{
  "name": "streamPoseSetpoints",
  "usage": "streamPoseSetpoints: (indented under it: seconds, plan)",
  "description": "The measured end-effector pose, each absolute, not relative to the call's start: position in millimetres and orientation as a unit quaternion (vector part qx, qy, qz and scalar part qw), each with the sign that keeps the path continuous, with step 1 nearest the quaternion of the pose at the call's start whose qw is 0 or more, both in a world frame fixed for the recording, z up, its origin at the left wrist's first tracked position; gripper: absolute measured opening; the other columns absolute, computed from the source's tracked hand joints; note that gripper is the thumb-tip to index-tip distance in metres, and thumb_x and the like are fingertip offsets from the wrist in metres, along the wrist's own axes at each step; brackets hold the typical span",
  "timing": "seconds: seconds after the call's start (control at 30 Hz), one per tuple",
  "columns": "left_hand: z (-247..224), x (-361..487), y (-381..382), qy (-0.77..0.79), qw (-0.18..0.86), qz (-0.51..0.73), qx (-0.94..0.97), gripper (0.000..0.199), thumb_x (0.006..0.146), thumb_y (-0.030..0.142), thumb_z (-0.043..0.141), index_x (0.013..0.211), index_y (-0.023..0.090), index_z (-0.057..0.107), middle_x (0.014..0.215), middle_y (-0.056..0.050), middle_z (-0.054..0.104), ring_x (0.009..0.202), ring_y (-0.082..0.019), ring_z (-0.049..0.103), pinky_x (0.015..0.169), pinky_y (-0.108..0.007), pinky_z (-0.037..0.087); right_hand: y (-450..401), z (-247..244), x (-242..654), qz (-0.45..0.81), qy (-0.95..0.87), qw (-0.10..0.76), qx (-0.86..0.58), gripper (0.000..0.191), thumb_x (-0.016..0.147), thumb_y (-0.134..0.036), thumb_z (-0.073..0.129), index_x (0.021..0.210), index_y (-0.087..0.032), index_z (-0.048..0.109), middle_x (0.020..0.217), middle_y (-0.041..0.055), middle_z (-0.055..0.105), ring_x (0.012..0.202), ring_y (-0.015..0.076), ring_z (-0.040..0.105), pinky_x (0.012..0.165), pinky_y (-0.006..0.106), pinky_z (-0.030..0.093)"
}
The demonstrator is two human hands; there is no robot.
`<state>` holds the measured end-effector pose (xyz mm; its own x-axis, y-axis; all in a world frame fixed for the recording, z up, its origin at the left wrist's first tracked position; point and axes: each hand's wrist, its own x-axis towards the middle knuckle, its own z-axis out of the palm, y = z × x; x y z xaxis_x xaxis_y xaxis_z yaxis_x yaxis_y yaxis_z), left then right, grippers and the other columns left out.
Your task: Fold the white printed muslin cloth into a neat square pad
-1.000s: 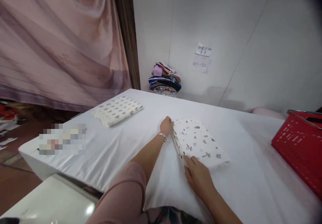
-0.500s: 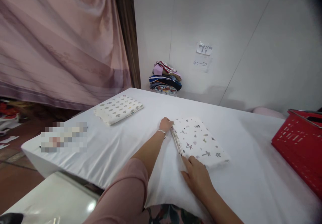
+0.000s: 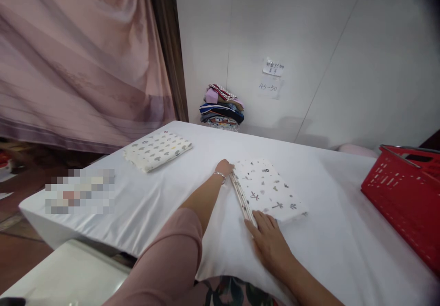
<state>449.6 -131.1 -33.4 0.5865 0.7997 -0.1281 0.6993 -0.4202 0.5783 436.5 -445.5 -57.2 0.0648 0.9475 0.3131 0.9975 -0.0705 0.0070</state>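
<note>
A folded white cloth (image 3: 270, 186) printed with small palm trees and other motifs lies on the white-covered table (image 3: 330, 232). My left hand (image 3: 224, 167), with a bracelet at the wrist, is closed at its far left corner, fingertips partly hidden. At the near left corner my right hand (image 3: 270, 235) grips the layered edge between thumb below and fingers on top. Another folded cloth (image 3: 158, 151), cream with grey heart-like shapes, rests to the left on the table.
A red plastic basket (image 3: 405, 196) stands at the right. Folded fabrics (image 3: 222, 108) are stacked beyond the far edge by the wall. A pink curtain (image 3: 85, 58) hangs at left; a blurred-out patch (image 3: 80, 191) covers something on the table's left. A pale surface (image 3: 65, 274) is at lower left.
My right hand's fingers have moved onto the cloth's near left corner and drawn together, with the thumb at its edge. My left hand keeps its place at the far corner. The view has shifted slightly right.
</note>
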Motion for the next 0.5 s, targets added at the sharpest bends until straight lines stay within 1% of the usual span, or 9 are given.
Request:
streamPoseSetpoints:
  seconds: [0.1, 0.17, 0.23, 0.33, 0.5]
  plan:
    - [-33.8, 450.5, -131.1, 0.458, 0.315, 0.096, 0.826, 0.040, 0.075, 0.031, 0.057, 0.110, 0.012, 0.056, 0.109, -0.015, 0.063, 0.103, -0.024, 0.058, 0.079, -0.027, 0.042, -450.1, -60.7, 442.4, -0.112, -0.696, 0.082, -0.705, 0.061, 0.072, -0.007, 0.052, 0.131, -0.023, 0.044, 0.138, 0.0160, 0.040, 0.126, 0.0323, 0.034, 0.099, 0.050, 0.028]
    - [-35.4, 451.2, -131.1, 0.458, 0.323, 0.105, 0.821, 0.045, 0.074, 0.030, 0.058, 0.116, 0.014, 0.053, 0.112, -0.013, 0.062, 0.104, -0.023, 0.057, 0.082, -0.027, 0.042, -451.7, -60.8, 447.2, -0.113, -0.707, 0.069, -0.695, 0.064, 0.073, -0.005, 0.050, 0.133, -0.024, 0.042, 0.138, 0.0153, 0.039, 0.127, 0.0312, 0.034, 0.099, 0.049, 0.029]
    - [-37.5, 452.0, -130.8, 0.454, 0.333, 0.111, 0.819, 0.047, 0.074, 0.028, 0.058, 0.118, 0.016, 0.052, 0.111, -0.011, 0.063, 0.104, -0.022, 0.057, 0.083, -0.027, 0.042, -451.0, -60.6, 451.2, -0.128, -0.713, 0.066, -0.686, 0.061, 0.076, -0.004, 0.047, 0.133, -0.023, 0.041, 0.136, 0.0153, 0.042, 0.126, 0.0303, 0.036, 0.098, 0.048, 0.030]
    - [-40.6, 453.2, -129.6, 0.450, 0.343, 0.117, 0.816, 0.044, 0.073, 0.027, 0.058, 0.116, 0.017, 0.054, 0.113, -0.011, 0.063, 0.104, -0.022, 0.057, 0.085, -0.029, 0.042, -446.3, -62.9, 454.5, -0.151, -0.711, 0.082, -0.682, 0.056, 0.080, -0.005, 0.045, 0.132, -0.023, 0.044, 0.131, 0.0146, 0.048, 0.119, 0.0291, 0.043, 0.095, 0.045, 0.035]
    - [-44.5, 454.9, -126.2, 0.436, 0.351, 0.132, 0.818, 0.040, 0.072, 0.023, 0.059, 0.111, 0.016, 0.057, 0.116, -0.013, 0.061, 0.105, -0.024, 0.057, 0.087, -0.032, 0.043, -438.6, -72.0, 455.1, -0.196, -0.692, 0.123, -0.683, 0.057, 0.076, 0.000, 0.043, 0.129, -0.018, 0.047, 0.121, 0.0133, 0.056, 0.109, 0.0266, 0.051, 0.088, 0.042, 0.041]
